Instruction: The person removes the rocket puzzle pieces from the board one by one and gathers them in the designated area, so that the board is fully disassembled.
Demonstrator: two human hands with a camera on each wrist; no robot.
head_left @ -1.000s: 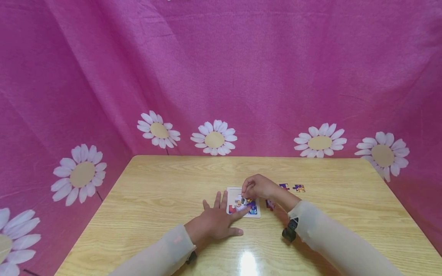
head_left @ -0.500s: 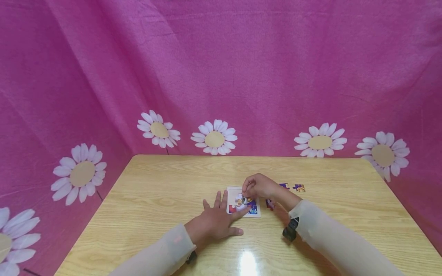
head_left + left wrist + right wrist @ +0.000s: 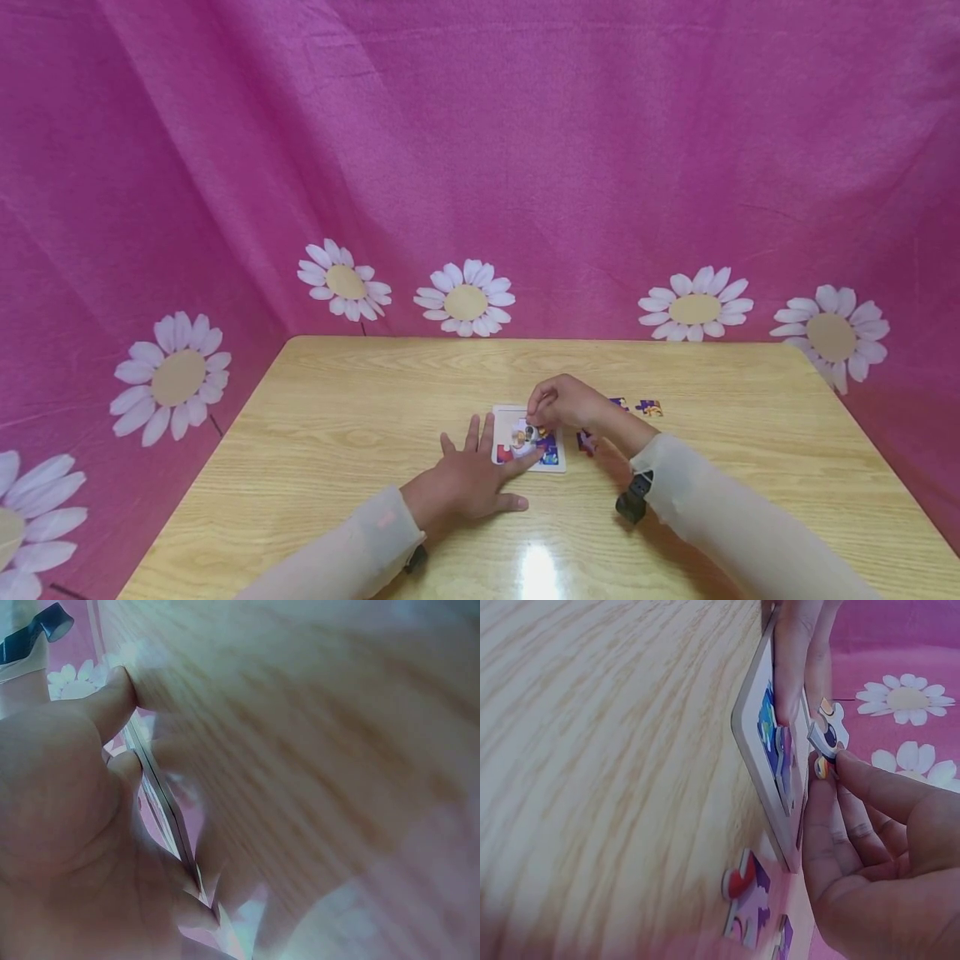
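A square puzzle tray [image 3: 507,418] with a pale border lies on the table, partly filled with colourful pieces. My left hand [image 3: 474,483] lies flat with spread fingers, one finger reaching over the fitted pieces at the near side. Between thumb and fingertips my right hand [image 3: 570,406] pinches a puzzle piece [image 3: 832,733], white with dark and orange marks. In the right wrist view that piece is tilted and close over the tray [image 3: 744,724]. The left wrist view shows my left palm [image 3: 67,825] beside the tray's thin edge [image 3: 166,795].
Loose puzzle pieces lie right of the tray: a purple and red one [image 3: 587,442] by my right wrist, and an orange and purple one [image 3: 649,408] farther back beside another [image 3: 618,402]. The wooden table [image 3: 360,392] meets a pink curtain [image 3: 570,167] with daisies behind.
My right hand has shifted very slightly to the right and back, still pinching the puzzle piece. The left hand stays in place.
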